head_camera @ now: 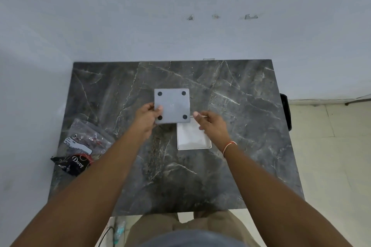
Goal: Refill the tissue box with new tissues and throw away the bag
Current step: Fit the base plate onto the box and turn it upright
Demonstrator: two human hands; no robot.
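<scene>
On the dark marble table [245, 130] stands a white square tissue box [193, 148], open side up, and its inside looks bare white. My left hand [145, 118] grips a grey square base panel [172, 106] with black round feet at its corners, holding it by its left edge, lifted just beyond and left of the box. My right hand [212, 126] rests at the box's far right corner, thumb and fingers pinching the rim. A clear plastic bag [86, 140] lies at the table's left edge, with a black tissue pack [77, 163] marked "Dove" at its near end.
A white wall runs behind and left of the table. At the table's right edge, low down, stands a black object [286, 110]. Pale floor tiles [331, 156] lie to the right. My legs are at the near edge.
</scene>
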